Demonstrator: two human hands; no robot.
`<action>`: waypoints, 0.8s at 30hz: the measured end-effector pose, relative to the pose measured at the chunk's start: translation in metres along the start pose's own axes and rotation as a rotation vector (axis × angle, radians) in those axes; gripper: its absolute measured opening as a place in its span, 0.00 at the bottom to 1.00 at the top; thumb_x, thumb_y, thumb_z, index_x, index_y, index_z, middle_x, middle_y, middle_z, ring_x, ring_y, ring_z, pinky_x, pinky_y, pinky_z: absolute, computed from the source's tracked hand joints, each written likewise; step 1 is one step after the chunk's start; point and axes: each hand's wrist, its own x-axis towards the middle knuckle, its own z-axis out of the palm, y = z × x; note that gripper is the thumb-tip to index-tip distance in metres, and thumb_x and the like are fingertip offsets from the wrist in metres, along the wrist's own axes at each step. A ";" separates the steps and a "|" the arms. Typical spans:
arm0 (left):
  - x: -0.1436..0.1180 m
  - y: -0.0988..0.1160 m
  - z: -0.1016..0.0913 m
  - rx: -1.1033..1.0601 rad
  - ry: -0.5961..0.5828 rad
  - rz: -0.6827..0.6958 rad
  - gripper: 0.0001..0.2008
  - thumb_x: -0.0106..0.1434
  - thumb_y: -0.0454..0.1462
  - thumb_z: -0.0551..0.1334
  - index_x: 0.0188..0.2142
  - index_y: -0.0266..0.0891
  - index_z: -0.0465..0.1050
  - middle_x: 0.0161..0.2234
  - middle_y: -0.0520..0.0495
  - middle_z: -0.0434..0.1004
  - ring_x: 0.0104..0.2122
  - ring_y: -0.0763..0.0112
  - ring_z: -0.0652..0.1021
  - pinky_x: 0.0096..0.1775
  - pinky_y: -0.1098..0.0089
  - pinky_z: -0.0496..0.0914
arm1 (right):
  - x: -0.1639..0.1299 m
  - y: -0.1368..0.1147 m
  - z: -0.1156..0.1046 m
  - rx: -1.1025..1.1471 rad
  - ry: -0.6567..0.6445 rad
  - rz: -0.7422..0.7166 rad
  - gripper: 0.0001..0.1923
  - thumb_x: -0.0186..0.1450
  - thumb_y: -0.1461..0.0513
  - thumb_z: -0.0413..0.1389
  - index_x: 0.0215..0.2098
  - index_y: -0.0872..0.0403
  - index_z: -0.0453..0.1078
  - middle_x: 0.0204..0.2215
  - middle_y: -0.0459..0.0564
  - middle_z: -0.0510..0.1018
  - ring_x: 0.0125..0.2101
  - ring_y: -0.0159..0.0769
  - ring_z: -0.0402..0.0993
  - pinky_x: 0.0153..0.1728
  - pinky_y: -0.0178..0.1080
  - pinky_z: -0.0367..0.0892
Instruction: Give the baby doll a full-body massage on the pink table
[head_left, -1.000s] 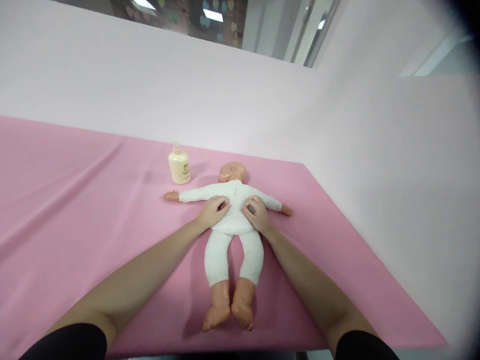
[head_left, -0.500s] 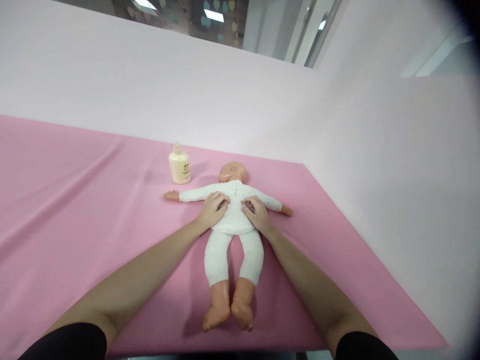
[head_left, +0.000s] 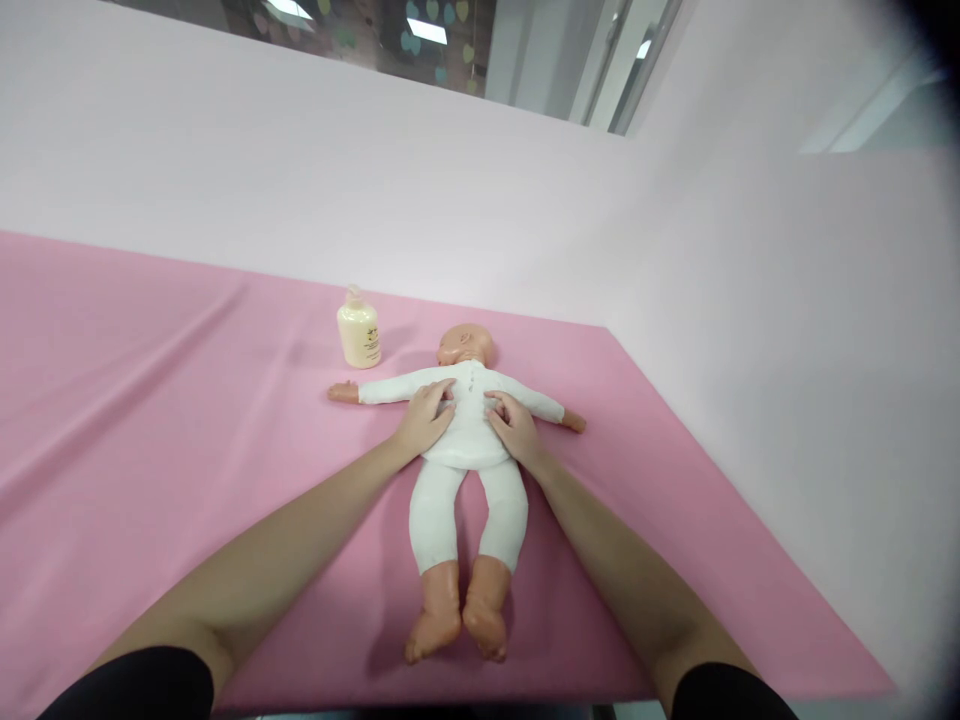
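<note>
A baby doll (head_left: pixel 466 470) in a white one-piece lies on its back on the pink sheet (head_left: pixel 165 420), arms spread, head toward the wall. My left hand (head_left: pixel 426 418) rests on the left side of the doll's chest, fingers laid flat on the white cloth. On the right side of the chest sits my right hand (head_left: pixel 513 427), its fingers touching the cloth as well. Neither hand holds anything. A cream pump bottle (head_left: pixel 358 332) stands upright beyond the doll's outstretched arm, apart from both hands.
The pink sheet covers a wide table that ends at an edge (head_left: pixel 750 540) on the right. A pale pink wall (head_left: pixel 450 200) rises right behind the table and along the right side. Windows show above the wall.
Both hands have slid a little up the doll's chest toward its head, and the fingers have flattened out from a curled pose. The doll and bottle have not moved.
</note>
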 end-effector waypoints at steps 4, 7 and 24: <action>0.001 0.002 -0.001 0.045 -0.042 -0.027 0.20 0.61 0.34 0.53 0.53 0.38 0.63 0.40 0.46 0.71 0.42 0.63 0.69 0.48 0.60 0.62 | 0.000 0.002 0.001 0.029 -0.007 0.027 0.12 0.61 0.59 0.49 0.43 0.50 0.68 0.19 0.40 0.57 0.21 0.30 0.57 0.25 0.35 0.58; 0.001 0.002 -0.001 0.048 -0.054 -0.031 0.20 0.61 0.35 0.53 0.53 0.39 0.64 0.41 0.45 0.71 0.43 0.63 0.69 0.49 0.59 0.62 | 0.000 0.002 0.002 0.044 -0.005 0.028 0.10 0.61 0.59 0.49 0.40 0.50 0.68 0.19 0.40 0.57 0.21 0.31 0.56 0.24 0.35 0.57; -0.002 -0.001 0.003 0.081 0.015 -0.060 0.18 0.61 0.34 0.54 0.51 0.40 0.68 0.48 0.43 0.62 0.48 0.61 0.65 0.53 0.58 0.59 | 0.002 0.001 0.001 -0.008 0.139 -0.040 0.05 0.60 0.63 0.53 0.30 0.51 0.71 0.40 0.50 0.69 0.45 0.39 0.66 0.50 0.45 0.59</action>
